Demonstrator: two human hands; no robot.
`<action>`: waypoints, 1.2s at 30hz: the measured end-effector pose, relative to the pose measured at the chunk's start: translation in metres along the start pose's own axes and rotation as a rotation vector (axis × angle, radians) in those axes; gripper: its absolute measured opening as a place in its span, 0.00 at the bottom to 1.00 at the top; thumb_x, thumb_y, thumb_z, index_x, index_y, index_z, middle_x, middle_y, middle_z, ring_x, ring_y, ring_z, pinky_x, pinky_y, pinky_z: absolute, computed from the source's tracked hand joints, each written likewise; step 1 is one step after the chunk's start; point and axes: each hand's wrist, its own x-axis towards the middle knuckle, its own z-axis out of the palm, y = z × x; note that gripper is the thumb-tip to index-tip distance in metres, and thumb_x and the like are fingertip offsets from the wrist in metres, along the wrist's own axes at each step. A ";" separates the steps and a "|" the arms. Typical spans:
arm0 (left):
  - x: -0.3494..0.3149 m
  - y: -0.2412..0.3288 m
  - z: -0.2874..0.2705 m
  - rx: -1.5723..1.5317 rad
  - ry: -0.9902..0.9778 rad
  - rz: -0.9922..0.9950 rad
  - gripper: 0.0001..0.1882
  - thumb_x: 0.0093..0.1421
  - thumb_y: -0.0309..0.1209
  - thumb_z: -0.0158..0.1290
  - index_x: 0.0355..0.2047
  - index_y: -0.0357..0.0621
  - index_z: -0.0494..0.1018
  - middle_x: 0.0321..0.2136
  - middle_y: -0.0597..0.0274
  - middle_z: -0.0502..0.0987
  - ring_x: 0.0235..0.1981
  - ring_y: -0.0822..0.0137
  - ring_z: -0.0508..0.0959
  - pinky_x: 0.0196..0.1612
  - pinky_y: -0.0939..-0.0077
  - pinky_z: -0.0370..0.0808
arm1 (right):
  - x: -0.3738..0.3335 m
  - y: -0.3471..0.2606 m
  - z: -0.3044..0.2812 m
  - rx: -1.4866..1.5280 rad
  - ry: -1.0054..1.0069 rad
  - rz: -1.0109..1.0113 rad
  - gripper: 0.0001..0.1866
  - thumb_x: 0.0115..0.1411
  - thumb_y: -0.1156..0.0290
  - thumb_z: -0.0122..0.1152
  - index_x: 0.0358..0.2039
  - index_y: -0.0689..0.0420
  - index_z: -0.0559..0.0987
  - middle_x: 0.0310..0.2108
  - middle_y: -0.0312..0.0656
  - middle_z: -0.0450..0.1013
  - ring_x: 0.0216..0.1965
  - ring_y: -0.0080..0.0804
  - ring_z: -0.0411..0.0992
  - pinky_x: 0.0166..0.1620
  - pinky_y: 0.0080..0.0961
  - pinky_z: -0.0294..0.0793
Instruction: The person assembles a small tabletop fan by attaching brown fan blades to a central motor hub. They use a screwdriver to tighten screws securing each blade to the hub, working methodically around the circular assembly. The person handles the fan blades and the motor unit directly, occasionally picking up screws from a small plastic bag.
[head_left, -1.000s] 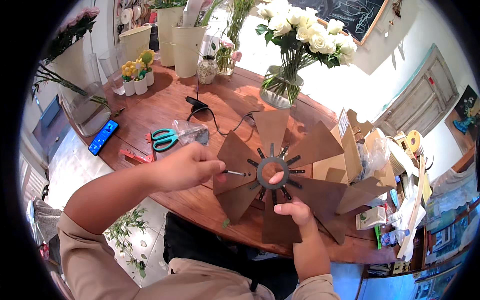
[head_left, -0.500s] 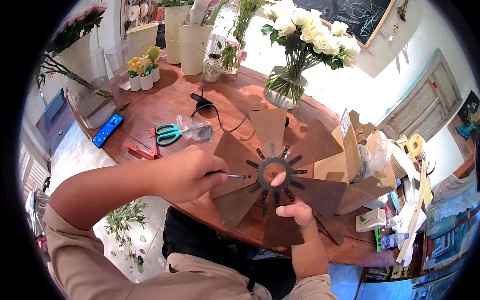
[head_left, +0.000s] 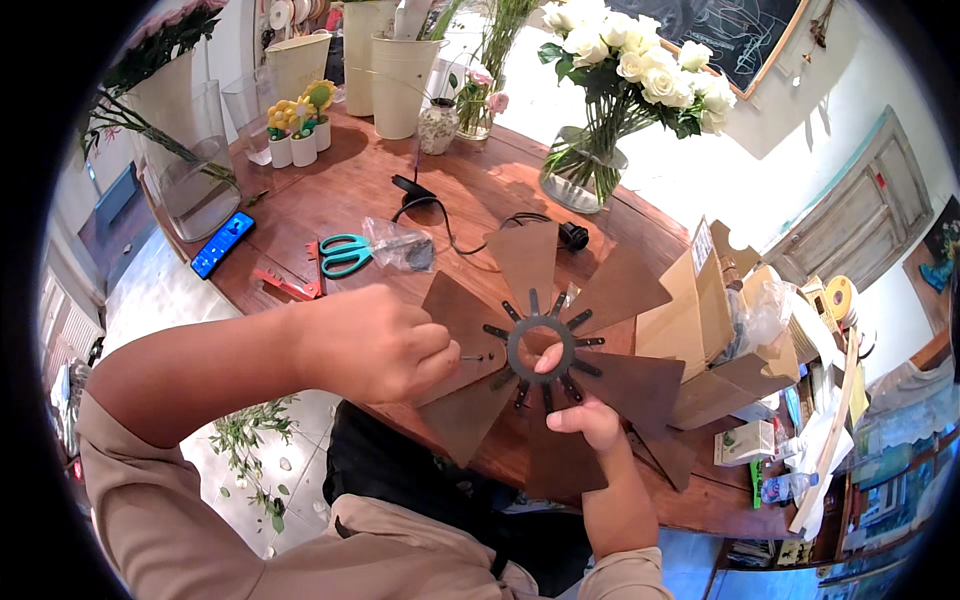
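My right hand [head_left: 592,420] grips a windmill-like wheel [head_left: 540,262] from below, one fingertip showing through its hub. Broad brown blades fan out from the dark ring hub [head_left: 514,352], joined by black slotted arms. To the left of the ring, my left hand [head_left: 385,345] is closed around a thin screwdriver [head_left: 470,357]. Only a bit of its metal shaft shows, pointing at small dark screws on the left blade; the handle is hidden in the fist. One more brown blade [head_left: 665,455] lies on the table under the wheel, at the right.
Teal scissors [head_left: 345,255], a red tool [head_left: 288,284], a plastic bag [head_left: 400,247] and a phone [head_left: 222,245] lie on the wooden table [head_left: 480,195]. A black cable [head_left: 455,240] runs behind the wheel. An open carton [head_left: 715,330] stands right; vases, including white roses [head_left: 640,60], stand behind.
My left fist has turned and shifted slightly, so less of the screwdriver shaft shows. The wheel has tilted and moved a little left within my right hand's grip.
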 end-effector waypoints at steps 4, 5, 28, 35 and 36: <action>0.004 0.010 -0.008 -0.233 0.192 -0.281 0.04 0.57 0.25 0.58 0.30 0.36 0.75 0.19 0.58 0.74 0.21 0.57 0.79 0.22 0.65 0.73 | 0.002 -0.009 0.004 -0.009 0.101 0.040 0.32 0.36 0.72 0.65 0.48 0.58 0.73 0.45 0.40 0.71 0.50 0.34 0.69 0.58 0.28 0.64; 0.005 0.013 -0.007 -0.232 0.194 -0.281 0.04 0.57 0.25 0.58 0.30 0.36 0.75 0.19 0.58 0.74 0.21 0.57 0.79 0.22 0.65 0.73 | 0.002 -0.010 0.005 -0.010 0.100 0.039 0.32 0.36 0.72 0.65 0.48 0.58 0.73 0.45 0.40 0.71 0.50 0.34 0.69 0.58 0.28 0.64; 0.010 0.019 0.007 -0.505 0.240 -0.520 0.05 0.62 0.24 0.56 0.30 0.33 0.76 0.20 0.51 0.75 0.21 0.54 0.77 0.26 0.62 0.71 | 0.001 -0.007 0.008 0.152 0.040 0.041 0.32 0.41 0.77 0.65 0.51 0.60 0.72 0.47 0.42 0.70 0.50 0.37 0.71 0.53 0.35 0.74; 0.035 0.031 -0.018 -1.073 -0.137 -1.189 0.12 0.67 0.32 0.54 0.33 0.32 0.77 0.17 0.63 0.72 0.17 0.72 0.69 0.23 0.72 0.68 | -0.004 -0.001 0.003 -0.095 0.067 -0.077 0.30 0.39 0.76 0.67 0.48 0.57 0.75 0.46 0.38 0.71 0.53 0.33 0.68 0.60 0.31 0.62; 0.034 0.027 -0.017 -1.283 -0.134 -1.262 0.12 0.67 0.32 0.54 0.34 0.32 0.78 0.17 0.65 0.71 0.18 0.73 0.69 0.23 0.73 0.68 | -0.006 -0.004 0.000 -0.053 0.065 -0.050 0.29 0.38 0.76 0.67 0.47 0.57 0.75 0.46 0.37 0.71 0.53 0.32 0.67 0.61 0.31 0.61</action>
